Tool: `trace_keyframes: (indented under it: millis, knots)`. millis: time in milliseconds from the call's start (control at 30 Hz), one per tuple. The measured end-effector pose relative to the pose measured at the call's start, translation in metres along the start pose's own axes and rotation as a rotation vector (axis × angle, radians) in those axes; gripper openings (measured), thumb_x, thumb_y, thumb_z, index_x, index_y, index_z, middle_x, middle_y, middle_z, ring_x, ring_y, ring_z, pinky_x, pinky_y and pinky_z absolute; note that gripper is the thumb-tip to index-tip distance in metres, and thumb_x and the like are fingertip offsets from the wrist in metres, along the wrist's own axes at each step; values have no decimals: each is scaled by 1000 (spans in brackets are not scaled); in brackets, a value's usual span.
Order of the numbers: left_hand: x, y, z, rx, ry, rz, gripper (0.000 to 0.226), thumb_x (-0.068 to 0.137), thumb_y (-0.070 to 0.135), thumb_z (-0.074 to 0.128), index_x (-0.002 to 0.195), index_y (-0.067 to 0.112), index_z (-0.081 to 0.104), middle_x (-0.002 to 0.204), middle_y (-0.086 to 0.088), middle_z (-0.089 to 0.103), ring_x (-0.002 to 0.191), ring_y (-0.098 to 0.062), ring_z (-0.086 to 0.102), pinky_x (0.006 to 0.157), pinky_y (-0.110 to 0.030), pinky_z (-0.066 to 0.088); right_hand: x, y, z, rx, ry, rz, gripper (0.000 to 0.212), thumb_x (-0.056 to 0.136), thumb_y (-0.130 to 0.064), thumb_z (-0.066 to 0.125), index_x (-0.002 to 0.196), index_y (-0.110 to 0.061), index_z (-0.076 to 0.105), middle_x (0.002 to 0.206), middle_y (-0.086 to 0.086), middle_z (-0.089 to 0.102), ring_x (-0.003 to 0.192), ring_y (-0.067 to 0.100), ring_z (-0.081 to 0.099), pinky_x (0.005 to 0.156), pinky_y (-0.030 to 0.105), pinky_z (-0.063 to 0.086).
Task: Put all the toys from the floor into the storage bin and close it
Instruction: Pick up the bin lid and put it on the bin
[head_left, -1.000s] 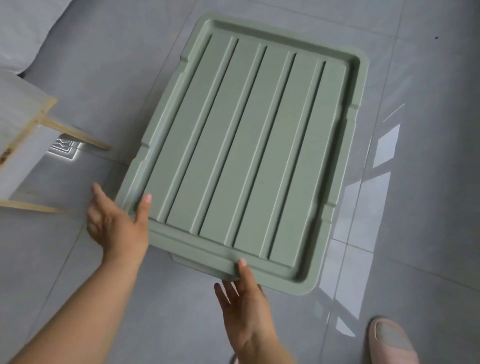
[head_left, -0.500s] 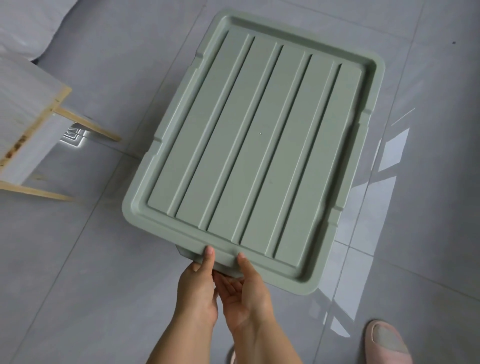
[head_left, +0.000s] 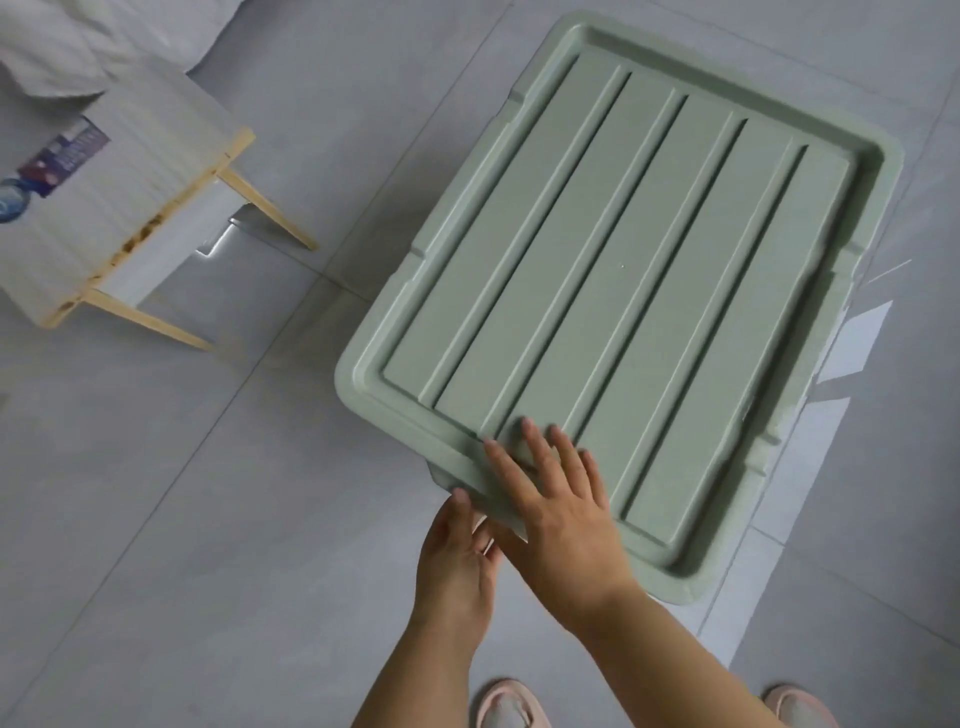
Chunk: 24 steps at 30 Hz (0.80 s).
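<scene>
We see right hand spread flat on lid, 6 o'clock edge; left hand under lip, grip unclear; we should press corners evenly

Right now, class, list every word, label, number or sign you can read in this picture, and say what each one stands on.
Purple and blue printed label, on an item lying on the small wooden table: there is print, but it is too blurred to read.
Green lid: no words, numbers or signs visible.
Nothing else carries text.
</scene>
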<state>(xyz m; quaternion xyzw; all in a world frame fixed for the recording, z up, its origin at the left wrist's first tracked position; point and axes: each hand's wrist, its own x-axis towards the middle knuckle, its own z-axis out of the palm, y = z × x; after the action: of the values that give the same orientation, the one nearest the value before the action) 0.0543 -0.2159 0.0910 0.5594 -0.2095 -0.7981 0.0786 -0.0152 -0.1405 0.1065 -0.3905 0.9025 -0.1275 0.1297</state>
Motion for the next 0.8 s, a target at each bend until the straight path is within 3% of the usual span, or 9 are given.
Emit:
trace_keyframes:
  millis: [67,133,233,333,367,433,533,733,800]
  knots:
    - [3,0,-1,-11,-37,38,43,87,35,48,124,15,54,110,-7,71,102,-21,67,87,-35,51,9,8,16,-104,-45,-107,73,71,-43,74,135,-26,42,144,12,42,130,37,41,111,51,25]
    - [5,3,-4,4,-57,71,37,93,29,45,127,16,48,110,-7,70,97,-20,69,87,-35,52,10,11,16,-157,-26,-177,63,75,-34,72,131,-19,46,147,10,35,134,34,35,110,48,17]
    - [6,7,-6,47,-94,75,26,98,21,42,123,16,49,108,-4,71,100,-20,68,87,-31,55,11,-4,5,-75,50,-223,30,80,-19,59,110,-17,61,137,7,51,125,27,50,109,46,34]
    - [7,9,-5,78,-58,50,22,100,20,41,119,18,51,100,-2,74,95,-15,70,80,-24,56,27,-22,-15,191,44,-72,37,84,-20,42,117,-17,59,117,2,65,107,22,63,87,35,54]
    - [8,9,-7,96,-49,55,23,99,22,41,119,18,50,106,-3,72,96,-15,70,82,-24,56,34,-22,-21,255,13,14,42,87,-21,46,129,-18,50,124,2,60,114,21,58,90,31,50]
    - [5,12,-7,158,-24,92,25,97,21,45,122,22,48,117,-3,66,101,-18,67,83,-25,55,40,-11,-29,257,-186,84,64,88,-37,55,144,-24,26,150,2,30,139,20,28,112,31,24]
    - [4,21,-6,226,55,208,39,93,8,53,123,31,45,114,1,60,104,-18,62,76,-24,56,39,5,-33,100,-352,6,72,87,-54,45,147,-34,12,156,-2,-13,144,19,-13,115,34,-9]
    - [0,30,1,302,244,140,7,90,5,57,92,8,52,104,-14,62,88,-25,65,65,-24,53,45,8,-39,109,-497,-24,76,87,-54,46,147,-35,2,148,-1,-31,135,15,-27,111,34,-14]
    - [-1,27,1,354,285,91,7,90,9,58,88,6,52,96,-14,61,81,-25,62,65,-25,50,45,8,-45,126,-477,-25,77,90,-44,50,147,-33,1,143,-4,-33,136,14,-26,110,32,-14]
